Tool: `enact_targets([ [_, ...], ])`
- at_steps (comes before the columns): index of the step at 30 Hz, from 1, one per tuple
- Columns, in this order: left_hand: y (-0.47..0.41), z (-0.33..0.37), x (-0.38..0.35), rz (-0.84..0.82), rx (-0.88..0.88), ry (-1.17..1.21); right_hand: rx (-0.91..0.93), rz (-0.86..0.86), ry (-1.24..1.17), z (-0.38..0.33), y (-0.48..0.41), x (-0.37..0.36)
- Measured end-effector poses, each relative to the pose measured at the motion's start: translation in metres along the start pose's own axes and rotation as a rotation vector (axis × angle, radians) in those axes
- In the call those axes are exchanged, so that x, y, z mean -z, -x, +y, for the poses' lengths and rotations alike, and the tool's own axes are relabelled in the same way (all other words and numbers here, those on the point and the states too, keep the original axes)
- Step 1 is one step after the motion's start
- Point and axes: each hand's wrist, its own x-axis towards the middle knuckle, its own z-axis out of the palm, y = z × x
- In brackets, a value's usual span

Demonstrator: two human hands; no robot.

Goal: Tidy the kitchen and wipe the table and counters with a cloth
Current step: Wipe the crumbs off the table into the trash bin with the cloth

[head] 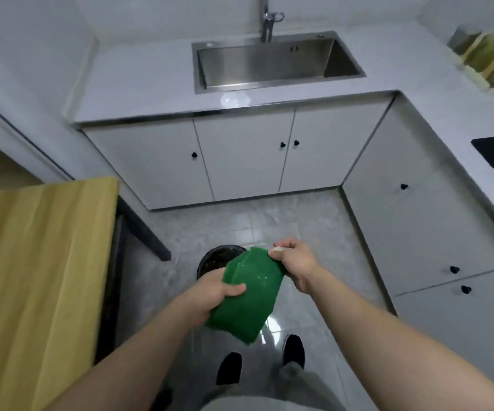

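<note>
Both hands hold a green cloth (248, 304) in the air above the tiled floor (299, 215), over a round black bin (213, 258) whose far rim shows behind it. The left hand (207, 295) grips the cloth's lower left edge, thumb pressed on top. The right hand (296, 262) has its fingers (285, 244) curled, pinching the upper corner. The cloth hangs tilted between them, in front of the person's black shoes (294, 350). To the left stands a table under a yellow cover (38, 256). Ahead, a steel sink (269, 87) with a tap (267, 22) sits in the white bench (139, 81), above white cabinet doors (239, 161)
</note>
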Motion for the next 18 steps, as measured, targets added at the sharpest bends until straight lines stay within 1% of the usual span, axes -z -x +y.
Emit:
enact_targets([
  [4,-0.016,-0.027,0.014,0.224,0.084,0.127,-0.036,-0.116,0.261,0.027,-0.055,-0.035],
  [6,-0.026,-0.039,0.019,0.307,0.128,0.197,0.0,-0.151,0.426,0.037,-0.072,-0.049],
  [8,-0.049,-0.054,0.032,0.373,0.17,0.264,0.031,-0.206,0.6,0.047,-0.096,-0.067],
  [11,-0.088,-0.078,0.054,0.436,0.24,0.362,0.05,-0.332,0.813,0.066,-0.129,-0.09],
  [13,-0.12,-0.096,0.071,0.45,0.273,0.424,0.128,-0.414,0.924,0.082,-0.15,-0.1],
  [15,-0.152,-0.113,0.087,0.474,0.289,0.486,0.268,-0.511,1.01,0.101,-0.172,-0.112],
  [18,-0.196,-0.137,0.108,0.492,0.272,0.511,0.456,-0.668,1.077,0.137,-0.197,-0.132],
])
